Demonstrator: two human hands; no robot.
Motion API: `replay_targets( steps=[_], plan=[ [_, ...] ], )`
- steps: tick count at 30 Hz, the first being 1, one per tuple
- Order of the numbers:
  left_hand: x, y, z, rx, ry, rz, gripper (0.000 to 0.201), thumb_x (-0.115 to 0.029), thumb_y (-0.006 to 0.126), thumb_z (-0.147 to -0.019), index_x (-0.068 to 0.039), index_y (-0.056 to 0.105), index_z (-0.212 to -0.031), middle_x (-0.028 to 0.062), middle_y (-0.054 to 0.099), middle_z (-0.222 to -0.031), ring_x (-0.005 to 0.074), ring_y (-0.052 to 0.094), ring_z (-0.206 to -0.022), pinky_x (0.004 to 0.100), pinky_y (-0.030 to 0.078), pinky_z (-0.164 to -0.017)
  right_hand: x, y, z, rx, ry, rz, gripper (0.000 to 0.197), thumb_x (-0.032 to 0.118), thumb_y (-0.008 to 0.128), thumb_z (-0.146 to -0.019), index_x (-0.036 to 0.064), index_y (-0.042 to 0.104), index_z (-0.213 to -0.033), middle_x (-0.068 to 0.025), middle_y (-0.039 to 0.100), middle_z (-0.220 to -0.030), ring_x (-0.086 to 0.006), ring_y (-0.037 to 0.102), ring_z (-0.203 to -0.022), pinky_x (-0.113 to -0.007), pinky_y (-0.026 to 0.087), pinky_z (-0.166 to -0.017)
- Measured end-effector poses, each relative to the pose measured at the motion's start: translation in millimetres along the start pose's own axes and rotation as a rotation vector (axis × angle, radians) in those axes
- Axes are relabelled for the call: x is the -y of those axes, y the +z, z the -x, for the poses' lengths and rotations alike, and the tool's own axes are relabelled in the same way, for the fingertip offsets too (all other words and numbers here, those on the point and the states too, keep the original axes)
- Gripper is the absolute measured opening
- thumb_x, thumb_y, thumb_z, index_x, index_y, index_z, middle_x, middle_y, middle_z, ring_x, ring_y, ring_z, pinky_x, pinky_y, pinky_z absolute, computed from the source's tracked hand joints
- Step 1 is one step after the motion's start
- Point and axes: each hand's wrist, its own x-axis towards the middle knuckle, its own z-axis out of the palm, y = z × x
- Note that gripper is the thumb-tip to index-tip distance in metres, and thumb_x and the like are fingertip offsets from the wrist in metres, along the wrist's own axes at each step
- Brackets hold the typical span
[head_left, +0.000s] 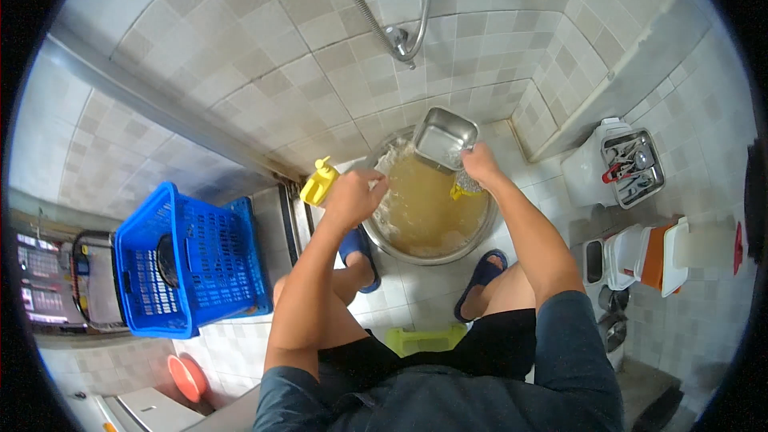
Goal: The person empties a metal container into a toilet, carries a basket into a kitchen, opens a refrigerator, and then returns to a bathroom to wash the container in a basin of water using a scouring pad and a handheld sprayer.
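Observation:
A rectangular stainless steel pan (445,138) is tilted over the far side of a large round metal basin (424,259). My right hand (482,166) is closed on the pan's near right corner. Just below that hand is a grey and yellow scrubber (466,186); whether the hand also holds it I cannot tell. Cloudy yellowish water (428,208) with foam along its left side fills the basin. Over the basin's left rim, my left hand (356,196) is empty with its fingers apart. Beside it stands a yellow pump bottle (321,182), partly behind the hand.
At left is a blue plastic basket (192,264), with an orange basin (187,378) below it. To the right, a metal tray of utensils (634,168) sits on a white container, near stacked plastic tubs (628,256). A green stool (424,342) is under me; a shower hose (364,4) hangs ahead.

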Motion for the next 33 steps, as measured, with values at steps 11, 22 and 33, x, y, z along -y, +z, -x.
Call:
replay_targets(
  steps=[11, 22, 33],
  plan=[
    [31, -3, -6, -0.114, 0.048, -0.196, 0.028, -0.031, 0.063, -0.089, -0.006, 0.074, -0.095, 0.0199, 0.069, -0.096, 0.0387, 0.067, -0.086, 0.0461, 0.054, -0.078, 1, 15, 15, 0.261, 0.105, -0.066, 0.039, 0.014, 0.059, -0.088, -0.0111, 0.058, -0.119, -0.0221, 0.065, -0.111, -0.0306, 0.063, -0.101, -0.043, 0.047, -0.086],
    [21, 3, -14, -0.078, 0.065, -0.203, 0.028, -0.032, 0.063, -0.088, -0.007, 0.074, -0.093, 0.0197, 0.069, -0.093, 0.0381, 0.067, -0.084, 0.0466, 0.054, -0.077, -22, 40, 6, 0.338, 0.182, -0.108, 0.047, 0.019, 0.064, -0.086, -0.0163, 0.057, -0.116, -0.0307, 0.062, -0.115, -0.0397, 0.062, -0.109, -0.044, 0.047, -0.090],
    [21, 27, -13, 0.047, 0.109, -0.215, 0.030, -0.031, 0.068, -0.086, -0.009, 0.071, -0.105, 0.0178, 0.068, -0.105, 0.0363, 0.067, -0.091, 0.0457, 0.054, -0.081, -6, 15, 20, 0.233, -0.051, 0.393, 0.035, 0.019, 0.060, -0.082, -0.0082, 0.064, -0.104, -0.0326, 0.065, -0.106, -0.0457, 0.063, -0.103, -0.048, 0.050, -0.091]
  ],
)
